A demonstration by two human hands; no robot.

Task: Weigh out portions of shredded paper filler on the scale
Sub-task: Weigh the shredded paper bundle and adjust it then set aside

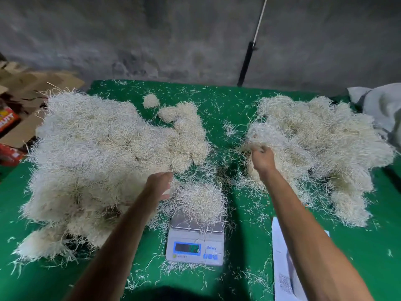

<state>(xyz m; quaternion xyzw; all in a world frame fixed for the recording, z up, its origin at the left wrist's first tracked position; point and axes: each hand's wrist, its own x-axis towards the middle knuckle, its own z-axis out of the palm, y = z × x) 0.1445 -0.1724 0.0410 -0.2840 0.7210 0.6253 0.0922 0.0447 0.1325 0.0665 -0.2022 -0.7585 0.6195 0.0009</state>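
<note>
A white digital scale point(195, 246) stands near the front of the green table point(245, 101), its display lit. A small heap of shredded paper point(199, 200) lies on its pan. My left hand point(161, 185) is just left of that heap, fingers relaxed, touching the shreds at its edge. My right hand point(263, 158) is further back on the right, fingers curled round a tuft at the near edge of the right pile point(321, 144). A large pile of shredded paper point(102, 157) fills the left side of the table.
Two small balls of shreds point(151, 100) lie at the back centre. A white paper sheet point(282, 257) lies under my right forearm. Cardboard and red boxes point(8, 120) sit off the left edge, grey cloth point(382, 105) at the right, a pole point(247, 61) against the wall.
</note>
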